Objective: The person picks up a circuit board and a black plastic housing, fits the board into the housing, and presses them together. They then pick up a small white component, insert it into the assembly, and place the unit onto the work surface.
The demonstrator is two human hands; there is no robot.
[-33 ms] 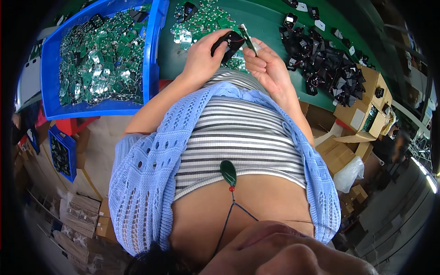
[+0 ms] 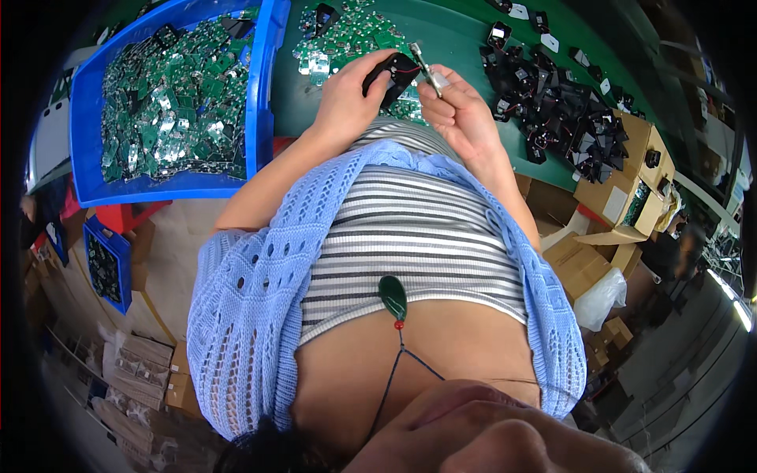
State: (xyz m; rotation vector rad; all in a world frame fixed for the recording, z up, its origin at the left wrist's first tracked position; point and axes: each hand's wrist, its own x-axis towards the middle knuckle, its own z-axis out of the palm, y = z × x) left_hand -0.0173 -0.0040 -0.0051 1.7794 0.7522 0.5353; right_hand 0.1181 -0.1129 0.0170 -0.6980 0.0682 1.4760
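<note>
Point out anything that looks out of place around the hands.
A black piece looks astray among loose green circuit boards beyond the left hand, as does a dark piece in the blue bin: most black parts are heaped on the right of the table.

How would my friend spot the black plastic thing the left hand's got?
Start at the big blue plastic bin of green circuit boards on the left. To its right, the person's left hand holds the small black plastic housing. Unlike the black plastic pieces heaped farther right, this one is in a hand.
</note>
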